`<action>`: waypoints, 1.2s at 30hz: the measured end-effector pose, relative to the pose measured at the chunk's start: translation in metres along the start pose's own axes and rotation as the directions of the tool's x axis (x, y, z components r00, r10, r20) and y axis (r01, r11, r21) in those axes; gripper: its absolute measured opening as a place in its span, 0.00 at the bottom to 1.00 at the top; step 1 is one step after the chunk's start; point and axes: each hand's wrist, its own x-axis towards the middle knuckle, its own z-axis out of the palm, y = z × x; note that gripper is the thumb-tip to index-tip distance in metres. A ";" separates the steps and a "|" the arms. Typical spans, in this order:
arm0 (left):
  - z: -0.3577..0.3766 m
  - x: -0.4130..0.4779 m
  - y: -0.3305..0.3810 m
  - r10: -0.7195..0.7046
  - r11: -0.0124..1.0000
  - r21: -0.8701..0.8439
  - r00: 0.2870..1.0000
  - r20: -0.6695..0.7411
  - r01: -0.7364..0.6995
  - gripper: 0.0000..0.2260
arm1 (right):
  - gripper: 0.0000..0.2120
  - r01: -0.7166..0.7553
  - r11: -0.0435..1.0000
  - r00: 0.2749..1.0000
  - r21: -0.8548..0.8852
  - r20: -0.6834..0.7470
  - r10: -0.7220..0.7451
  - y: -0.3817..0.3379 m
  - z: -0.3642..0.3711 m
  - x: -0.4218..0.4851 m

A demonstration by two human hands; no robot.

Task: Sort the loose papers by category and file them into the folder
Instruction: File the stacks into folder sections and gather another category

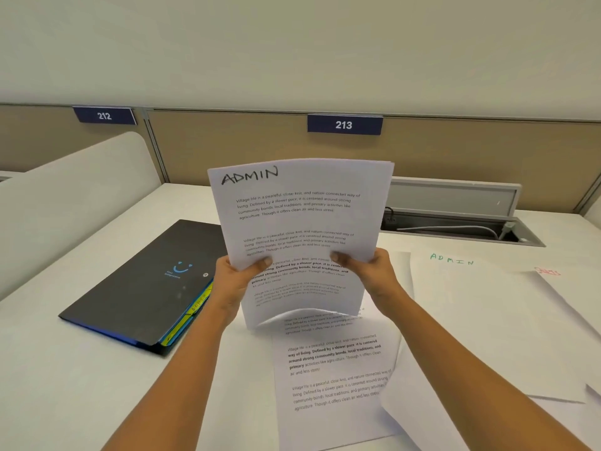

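Evidently I am midway through the sorting, with none of the filing done as far as I can see. My left hand (234, 281) and right hand (370, 275) each grip a lower side edge of a thin stack of papers (299, 222), thumbs pressed on the front and fingers curled behind, holding it upright above the desk (65, 385). The top sheet carries "ADMIN" handwritten in black over blocks of printed text, and the stack bows a little, its bottom edge curling forward. I judge this to be the admin pile, gathered and being squared up. The folder (143, 288) lies closed, just left of my left hand, dark-covered, with yellow-green and blue dividers showing at its near edge. Left to handle: a printed sheet (331, 379) flat on the desk beneath the stack, a blank-looking sheet headed "ADMIN" in green (455, 304) to the right, and a sheet with a red heading (559, 288) I cannot read, partly overlapping it.
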 end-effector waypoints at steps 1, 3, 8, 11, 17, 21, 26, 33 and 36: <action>0.000 0.002 0.002 0.014 1.000 -0.002 1.000 0.006 -0.014 0.11 | 0.10 0.010 1.000 1.000 -0.001 0.000 -0.010 -0.003 0.000 0.001; -0.001 0.003 0.005 0.030 1.000 0.008 0.999 0.029 -0.030 0.14 | 0.11 0.022 1.000 1.000 -0.013 0.000 -0.022 -0.006 -0.002 0.001; 0.000 0.001 0.001 0.008 1.000 0.008 0.999 0.046 -0.008 0.13 | 0.12 0.003 1.000 1.000 -0.016 0.006 -0.003 -0.002 -0.002 -0.001; 0.003 0.002 0.004 0.020 1.000 -0.006 0.999 0.038 -0.019 0.10 | 0.11 0.025 1.000 1.000 -0.001 -0.019 -0.025 -0.005 0.003 -0.001; 0.000 0.006 0.006 0.046 0.999 -0.027 0.998 0.046 -0.045 0.14 | 0.10 0.049 0.999 0.998 0.016 -0.041 -0.048 -0.007 0.002 -0.001; 0.002 -0.004 -0.012 -0.013 1.000 -0.015 1.000 0.027 0.014 0.16 | 0.12 -0.018 0.999 1.000 -0.027 -0.024 0.017 0.010 0.003 -0.008; 0.001 -0.002 -0.010 0.010 1.000 0.001 1.000 0.008 -0.010 0.13 | 0.11 0.014 0.999 0.998 -0.030 -0.065 -0.016 0.004 0.007 -0.007; -0.004 -0.009 -0.026 -0.069 0.997 0.019 0.997 -0.030 0.069 0.16 | 0.12 -0.024 0.999 0.999 -0.030 -0.037 0.023 0.016 0.009 -0.016; -0.003 -0.013 -0.030 -0.093 0.996 -0.015 0.993 -0.070 0.092 0.22 | 0.12 -0.024 0.999 0.999 -0.046 -0.040 0.023 0.017 0.011 -0.016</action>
